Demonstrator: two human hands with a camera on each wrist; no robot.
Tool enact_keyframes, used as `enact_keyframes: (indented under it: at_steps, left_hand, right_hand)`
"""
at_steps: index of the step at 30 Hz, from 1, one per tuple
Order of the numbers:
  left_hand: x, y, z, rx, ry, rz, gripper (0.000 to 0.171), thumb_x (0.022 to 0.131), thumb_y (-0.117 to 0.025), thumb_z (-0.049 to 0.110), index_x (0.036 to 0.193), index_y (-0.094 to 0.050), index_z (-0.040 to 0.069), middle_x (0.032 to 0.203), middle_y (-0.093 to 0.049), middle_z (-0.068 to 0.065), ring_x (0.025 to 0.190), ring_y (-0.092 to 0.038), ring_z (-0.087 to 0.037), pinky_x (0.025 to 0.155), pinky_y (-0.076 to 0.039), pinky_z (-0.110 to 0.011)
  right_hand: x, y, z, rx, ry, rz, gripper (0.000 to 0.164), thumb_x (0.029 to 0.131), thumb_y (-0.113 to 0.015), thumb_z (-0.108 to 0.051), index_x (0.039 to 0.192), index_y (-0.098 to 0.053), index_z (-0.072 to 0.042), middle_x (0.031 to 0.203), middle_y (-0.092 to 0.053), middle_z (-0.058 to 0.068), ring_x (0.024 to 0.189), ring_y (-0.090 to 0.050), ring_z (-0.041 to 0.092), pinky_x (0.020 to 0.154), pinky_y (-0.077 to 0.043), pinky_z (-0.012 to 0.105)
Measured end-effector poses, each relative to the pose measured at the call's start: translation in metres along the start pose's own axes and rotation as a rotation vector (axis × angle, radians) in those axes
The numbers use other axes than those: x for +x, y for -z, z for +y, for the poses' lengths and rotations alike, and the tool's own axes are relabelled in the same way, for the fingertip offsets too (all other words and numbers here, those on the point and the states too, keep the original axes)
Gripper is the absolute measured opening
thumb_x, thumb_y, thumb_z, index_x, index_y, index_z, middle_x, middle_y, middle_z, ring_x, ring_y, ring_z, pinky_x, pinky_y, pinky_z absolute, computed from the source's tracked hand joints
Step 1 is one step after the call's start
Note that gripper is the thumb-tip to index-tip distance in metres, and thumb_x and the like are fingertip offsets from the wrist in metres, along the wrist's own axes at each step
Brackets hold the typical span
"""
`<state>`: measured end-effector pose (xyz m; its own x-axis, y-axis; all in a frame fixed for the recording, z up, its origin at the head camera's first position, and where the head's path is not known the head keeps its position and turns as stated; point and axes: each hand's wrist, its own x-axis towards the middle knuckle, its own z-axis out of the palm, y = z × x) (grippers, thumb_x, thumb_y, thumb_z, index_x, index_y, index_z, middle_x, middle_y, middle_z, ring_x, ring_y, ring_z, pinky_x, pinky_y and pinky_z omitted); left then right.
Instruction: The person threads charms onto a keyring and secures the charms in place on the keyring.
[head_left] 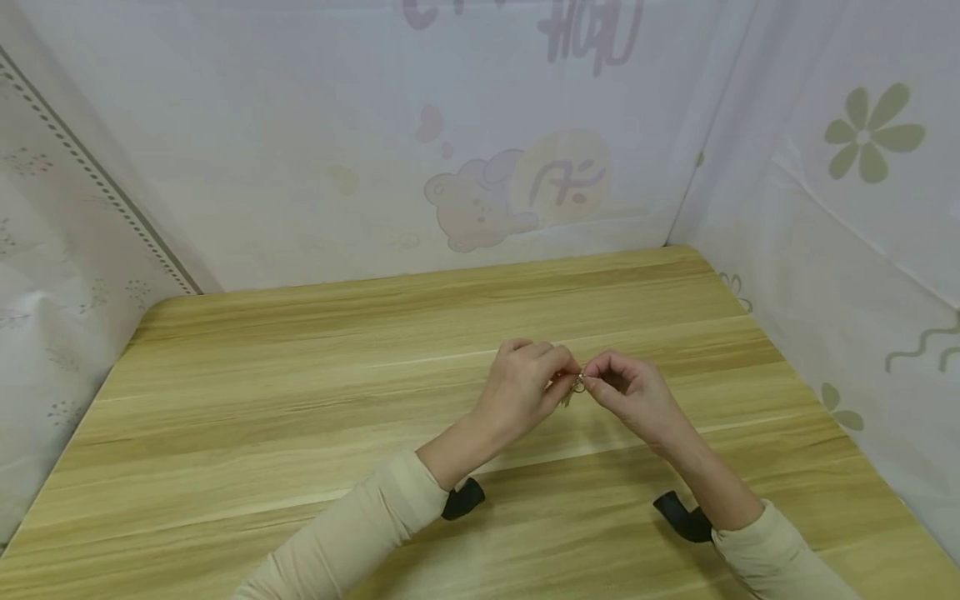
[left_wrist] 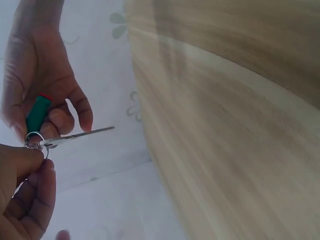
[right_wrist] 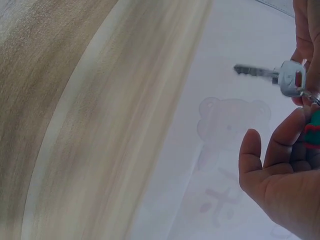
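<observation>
My left hand and right hand meet fingertip to fingertip over the right half of the table. In the left wrist view, the left thumb and forefinger pinch a metal key ring. A silver key with a notched blade hangs from it, pointing away from the fingers. The right hand's thumb and forefinger grip the ring end of a small green fob with a red edge, which lies against its curled fingers. Its exact shape is partly hidden by the hand.
Below the hands spreads a wood-grain table. Printed white cloth hangs behind it and along both sides. Black curved pieces stick out beside both forearms, near the cream sleeves.
</observation>
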<state>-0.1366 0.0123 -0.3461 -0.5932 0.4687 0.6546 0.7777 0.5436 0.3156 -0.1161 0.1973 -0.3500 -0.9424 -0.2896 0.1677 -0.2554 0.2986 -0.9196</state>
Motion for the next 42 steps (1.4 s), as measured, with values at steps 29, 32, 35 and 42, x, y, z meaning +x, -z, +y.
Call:
enact_keyframes:
  at_steps: [29, 32, 35, 42]
  left_hand:
    - [-0.0019, 0.0056, 0.0030, 0.070, -0.036, 0.004, 0.005, 0.083, -0.072, 0.014, 0.082, -0.067, 0.016, 0.075, -0.068, 0.006, 0.069, -0.062, -0.006, 0.082, -0.048, -0.035]
    - [-0.0018, 0.0064, 0.0019, 0.018, -0.004, -0.013, 0.007, 0.082, -0.071, 0.010, 0.079, -0.068, 0.015, 0.073, -0.068, 0.007, 0.065, -0.061, -0.004, 0.078, -0.049, -0.031]
    - [-0.0017, 0.0073, 0.0009, -0.123, 0.095, -0.062, 0.009, 0.082, -0.069, 0.004, 0.077, -0.068, 0.012, 0.071, -0.069, 0.005, 0.062, -0.061, -0.002, 0.066, -0.048, -0.018]
    - [-0.0020, 0.0100, -0.0008, -0.413, 0.364, -0.143, 0.004, 0.083, -0.068, 0.004, 0.080, -0.068, 0.006, 0.073, -0.070, -0.003, 0.061, -0.062, -0.005, 0.053, -0.048, -0.013]
  right_hand:
    - [-0.0006, -0.0014, -0.0042, 0.006, 0.008, -0.026, 0.010, 0.093, -0.056, -0.004, 0.091, -0.058, 0.006, 0.085, -0.059, 0.002, 0.072, -0.050, 0.008, 0.063, -0.043, 0.023]
    - [-0.0008, -0.0017, -0.0050, 0.010, 0.005, -0.028, 0.013, 0.093, -0.056, -0.005, 0.093, -0.057, 0.008, 0.084, -0.058, 0.001, 0.072, -0.049, 0.008, 0.062, -0.042, 0.023]
    - [-0.0009, -0.0026, -0.0057, 0.015, 0.008, -0.027, 0.016, 0.093, -0.056, -0.005, 0.094, -0.057, 0.011, 0.083, -0.057, -0.002, 0.071, -0.048, 0.008, 0.062, -0.042, 0.023]
    - [-0.0023, -0.0039, -0.0064, 0.021, 0.006, -0.019, 0.013, 0.093, -0.056, -0.005, 0.094, -0.057, 0.009, 0.084, -0.057, -0.004, 0.071, -0.048, 0.007, 0.062, -0.042, 0.022]
